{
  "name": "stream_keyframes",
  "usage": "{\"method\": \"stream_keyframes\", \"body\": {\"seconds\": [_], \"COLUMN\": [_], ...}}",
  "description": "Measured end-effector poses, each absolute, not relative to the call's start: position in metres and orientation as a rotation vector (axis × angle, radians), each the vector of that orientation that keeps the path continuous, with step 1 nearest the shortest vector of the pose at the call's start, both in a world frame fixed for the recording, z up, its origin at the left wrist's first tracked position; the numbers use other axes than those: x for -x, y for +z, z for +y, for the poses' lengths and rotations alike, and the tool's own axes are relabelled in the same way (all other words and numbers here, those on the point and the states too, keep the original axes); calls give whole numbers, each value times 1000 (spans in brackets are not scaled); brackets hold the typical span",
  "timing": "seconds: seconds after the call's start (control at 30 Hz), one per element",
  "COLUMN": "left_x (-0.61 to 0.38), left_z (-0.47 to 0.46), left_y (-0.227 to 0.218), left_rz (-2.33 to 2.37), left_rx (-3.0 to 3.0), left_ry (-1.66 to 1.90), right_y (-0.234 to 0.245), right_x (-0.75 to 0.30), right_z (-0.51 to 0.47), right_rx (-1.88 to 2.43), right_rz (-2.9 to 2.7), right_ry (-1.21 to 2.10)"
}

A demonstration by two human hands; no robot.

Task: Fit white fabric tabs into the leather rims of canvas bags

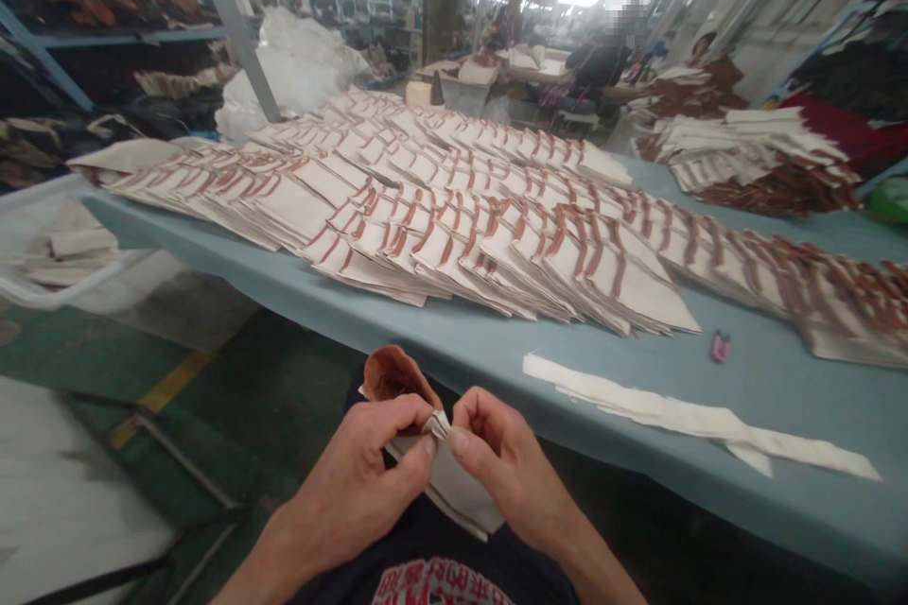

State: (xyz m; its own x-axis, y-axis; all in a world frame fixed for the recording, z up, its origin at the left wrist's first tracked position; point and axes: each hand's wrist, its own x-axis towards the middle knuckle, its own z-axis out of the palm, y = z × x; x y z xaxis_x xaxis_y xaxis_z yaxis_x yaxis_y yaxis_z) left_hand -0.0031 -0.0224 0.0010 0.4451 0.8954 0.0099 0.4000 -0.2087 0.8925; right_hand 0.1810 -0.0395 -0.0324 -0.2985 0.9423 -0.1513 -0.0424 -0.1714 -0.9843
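Note:
A white fabric piece with a brown lining (464, 490) lies over my lap, its brown end standing up like an open pouch. My left hand (369, 458) pinches a folded bit of its edge between thumb and forefinger. Close beside it, my right hand (500, 454) has its fingers curled and its thumb against the same fold. Both hands meet at that edge, below the near side of the table. The exact shape of the folded bit is partly hidden by my fingertips.
A blue-covered table (610, 406) carries overlapping rows of white and brown fabric pieces (440, 227). White strips (659, 406) and a small pink tool (721, 347) lie near its front edge. A white plastic bin (92, 284) stands left. Another person (602, 66) sits in the background.

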Motion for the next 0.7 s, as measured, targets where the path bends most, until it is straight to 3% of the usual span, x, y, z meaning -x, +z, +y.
{"method": "stream_keyframes", "body": {"seconds": [0.3, 0.7], "left_x": [3, 6], "left_z": [-19, -17], "left_y": [-5, 5], "left_rz": [1017, 1014], "left_rx": [-1655, -1799], "left_ry": [690, 543], "right_y": [-37, -41], "right_x": [-186, -191], "right_z": [-37, -40], "right_rx": [943, 960], "right_rz": [-1150, -1173], "right_ry": [1888, 1940]}}
